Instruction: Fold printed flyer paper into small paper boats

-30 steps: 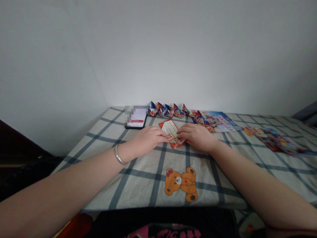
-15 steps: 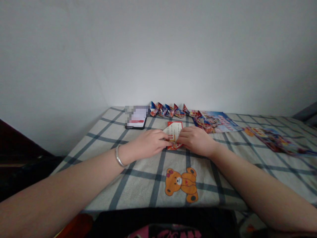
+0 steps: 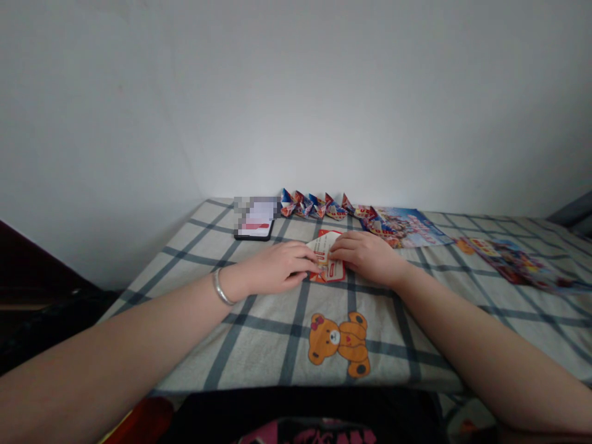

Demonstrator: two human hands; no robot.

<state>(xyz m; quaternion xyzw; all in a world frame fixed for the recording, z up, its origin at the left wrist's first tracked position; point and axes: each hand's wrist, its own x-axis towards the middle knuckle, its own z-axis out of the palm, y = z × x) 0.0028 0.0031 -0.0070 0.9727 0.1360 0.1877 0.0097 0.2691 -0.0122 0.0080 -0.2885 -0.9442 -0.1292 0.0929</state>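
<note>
A small folded sheet of paper (image 3: 325, 245), cream with red edges and printed text, lies on the cloth between my hands. My left hand (image 3: 276, 267), with a silver bracelet at the wrist, has its fingers closed at the paper's left edge. From the other side, my right hand (image 3: 370, 259) presses its bent fingers together on the paper's right part. Fingers cover some of the sheet, so not every fold shows. Behind it stands a row of folded paper pieces (image 3: 317, 206) in blue and red.
A phone (image 3: 259, 223) with a lit, partly blurred screen lies at the back left. Two printed colour sheets lie to the right, a blue one (image 3: 414, 227) and a multicoloured one (image 3: 522, 262). The checked tablecloth (image 3: 259, 354) carries a bear print. A wall rises behind.
The paper has turned slightly, and more of its lower right part shows. My right fingers have shifted up a little on it. My left hand stays at the left edge.
</note>
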